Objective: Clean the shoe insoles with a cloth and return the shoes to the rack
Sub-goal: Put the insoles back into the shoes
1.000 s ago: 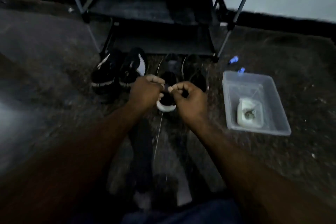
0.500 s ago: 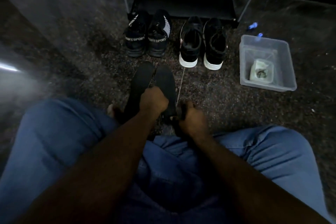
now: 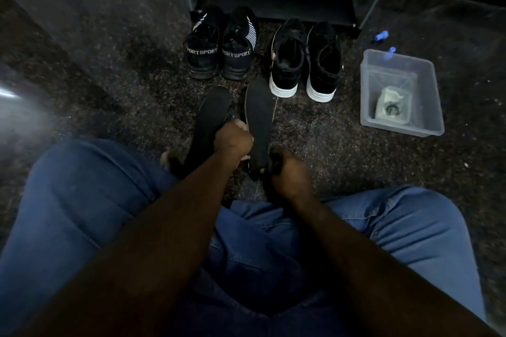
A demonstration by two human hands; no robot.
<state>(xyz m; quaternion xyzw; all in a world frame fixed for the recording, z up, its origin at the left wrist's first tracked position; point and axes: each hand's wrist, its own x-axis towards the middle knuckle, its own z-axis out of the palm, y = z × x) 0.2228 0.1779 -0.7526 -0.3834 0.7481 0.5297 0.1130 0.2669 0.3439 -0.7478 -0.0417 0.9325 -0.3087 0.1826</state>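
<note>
Hands back from white-soled shoes; 2 insoles out on floor; left hand grips right-side insole edge, right hand curled round its heel. Wiping with cloth likely next.

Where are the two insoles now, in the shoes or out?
Out. One insole lies in front of the shoes; the left hand and right hand hold the other insole.
</note>
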